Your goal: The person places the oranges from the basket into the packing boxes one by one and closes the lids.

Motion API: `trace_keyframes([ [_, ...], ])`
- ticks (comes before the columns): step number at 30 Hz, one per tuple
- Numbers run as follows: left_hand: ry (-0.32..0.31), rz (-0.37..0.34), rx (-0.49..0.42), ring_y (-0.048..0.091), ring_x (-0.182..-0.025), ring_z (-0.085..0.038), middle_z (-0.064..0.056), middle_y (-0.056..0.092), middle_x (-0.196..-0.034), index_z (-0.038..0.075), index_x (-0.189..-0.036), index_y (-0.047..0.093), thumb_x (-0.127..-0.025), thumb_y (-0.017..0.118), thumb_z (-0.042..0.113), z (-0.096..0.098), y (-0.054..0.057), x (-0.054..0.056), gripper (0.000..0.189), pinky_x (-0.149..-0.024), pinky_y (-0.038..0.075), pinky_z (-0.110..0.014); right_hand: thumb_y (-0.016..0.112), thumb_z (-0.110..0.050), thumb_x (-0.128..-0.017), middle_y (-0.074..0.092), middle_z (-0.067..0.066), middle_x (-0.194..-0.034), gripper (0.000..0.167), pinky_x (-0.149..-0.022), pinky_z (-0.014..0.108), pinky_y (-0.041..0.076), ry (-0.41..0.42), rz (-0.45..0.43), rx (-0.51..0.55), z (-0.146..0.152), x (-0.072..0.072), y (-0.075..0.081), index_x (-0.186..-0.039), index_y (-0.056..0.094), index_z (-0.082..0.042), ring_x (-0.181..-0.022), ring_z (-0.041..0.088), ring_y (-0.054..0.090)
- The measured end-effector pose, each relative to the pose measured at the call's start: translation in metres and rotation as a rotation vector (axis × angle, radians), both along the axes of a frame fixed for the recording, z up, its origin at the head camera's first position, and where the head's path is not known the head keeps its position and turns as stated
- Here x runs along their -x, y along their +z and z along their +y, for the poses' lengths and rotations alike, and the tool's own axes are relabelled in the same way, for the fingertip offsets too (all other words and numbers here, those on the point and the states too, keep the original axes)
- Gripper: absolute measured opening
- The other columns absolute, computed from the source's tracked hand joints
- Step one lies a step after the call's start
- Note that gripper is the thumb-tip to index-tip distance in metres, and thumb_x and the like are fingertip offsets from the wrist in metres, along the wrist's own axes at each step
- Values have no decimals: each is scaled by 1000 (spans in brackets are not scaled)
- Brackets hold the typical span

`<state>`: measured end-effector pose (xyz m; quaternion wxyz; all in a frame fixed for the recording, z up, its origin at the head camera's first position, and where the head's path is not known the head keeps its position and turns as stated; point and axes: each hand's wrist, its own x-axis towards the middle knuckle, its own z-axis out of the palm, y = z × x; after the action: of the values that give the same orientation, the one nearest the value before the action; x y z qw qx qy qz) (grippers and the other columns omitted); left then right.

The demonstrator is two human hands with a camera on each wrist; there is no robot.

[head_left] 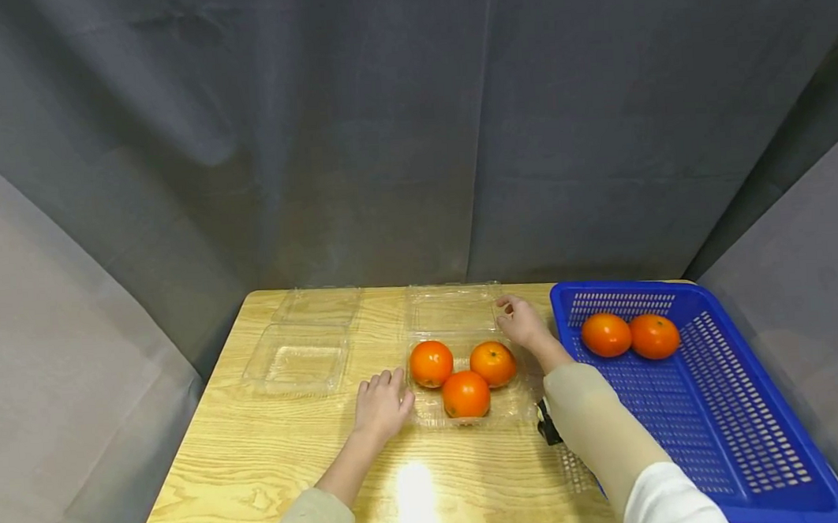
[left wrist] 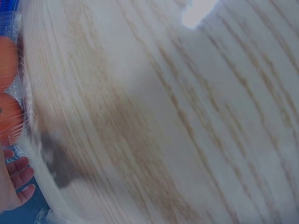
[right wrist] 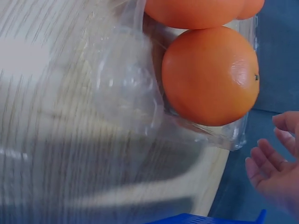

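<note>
The clear box (head_left: 508, 407) sits near the middle of the table's (head_left: 211, 493) far edge, its lid (head_left: 455, 308) folded back that way, three oranges (head_left: 466, 394) in the base. I'd guess the plastic is thin, light and slick, springy at the hinge and quick to dent under a squeeze; the fruit, firm and round, probably makes up nearly all the weight and could roll. The lid is best taken by its side rims, the loaded base low on both walls.

The left hand (head_left: 382, 405) lies just beside the base's left wall, fingers relaxed, gripping nothing; whether a fingertip touches, I can't tell. The right hand (head_left: 524, 323) is by the lid's right side, fingers apart and loosely bent, with nothing in it; contact there is unclear too.
</note>
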<state>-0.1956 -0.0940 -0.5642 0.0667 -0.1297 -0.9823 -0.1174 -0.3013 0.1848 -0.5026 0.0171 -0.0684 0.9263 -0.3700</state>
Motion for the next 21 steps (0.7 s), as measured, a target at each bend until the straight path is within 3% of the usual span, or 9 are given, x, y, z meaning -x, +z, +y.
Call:
trace_keyframes([
  [7, 3, -10, -8, 56, -95, -28, -12, 60, -107, 8, -123, 51, -92, 42, 34, 0, -2, 1, 42, -83, 41, -42, 52, -7, -83, 51, 31, -110, 36, -85, 47, 41, -95, 20, -65, -2, -2, -9, -116, 50, 8, -100, 40, 50],
  [11, 2, -10, -16, 56, -93, -27, -11, 60, -105, 8, -122, 51, -92, 42, 34, 0, -2, 1, 41, -82, 41, -42, 51, -8, -85, 46, 33, -115, 39, -90, 48, 38, -139, -49, -50, -1, 0, -12, -121, 46, 8, -103, 41, 48],
  [13, 2, -7, -19, 56, -92, -27, -11, 60, -104, 9, -121, 51, -92, 42, 35, 0, -2, 2, 40, -81, 41, -41, 52, -10, -85, 45, 33, -118, 42, -92, 49, 37, -157, -90, -36, 2, 7, -20, -123, 45, 8, -105, 42, 47],
  [14, 3, -6, -19, 56, -92, -27, -11, 60, -103, 9, -120, 51, -91, 42, 35, 0, -2, 2, 40, -80, 41, -41, 53, -12, -85, 45, 33, -119, 44, -93, 49, 37, -162, -108, -41, 5, 15, -29, -124, 44, 8, -107, 42, 46],
  [16, 5, -4, -16, 56, -91, -26, -10, 60, -102, 9, -119, 51, -91, 42, 35, -1, -2, 2, 39, -79, 41, -41, 56, -20, -86, 47, 32, -120, 48, -92, 46, 38, -163, -96, -53, 17, 39, -66, -125, 44, 6, -108, 42, 47],
  [19, 7, -7, -10, 56, -92, -26, -10, 60, -103, 9, -120, 51, -92, 42, 35, -1, -3, 2, 39, -80, 41, -41, 57, -37, -84, 52, 30, -115, 58, -87, 39, 42, -174, -9, -96, 38, 79, -137, -123, 45, 4, -105, 41, 49],
  [21, 9, -11, -8, 56, -93, -27, -11, 60, -104, 9, -120, 51, -92, 42, 35, -1, -3, 2, 40, -80, 41, -41, 56, -40, -84, 51, 31, -117, 63, -89, 39, 41, -172, -31, -101, 43, 89, -156, -126, 42, 5, -108, 43, 48],
])
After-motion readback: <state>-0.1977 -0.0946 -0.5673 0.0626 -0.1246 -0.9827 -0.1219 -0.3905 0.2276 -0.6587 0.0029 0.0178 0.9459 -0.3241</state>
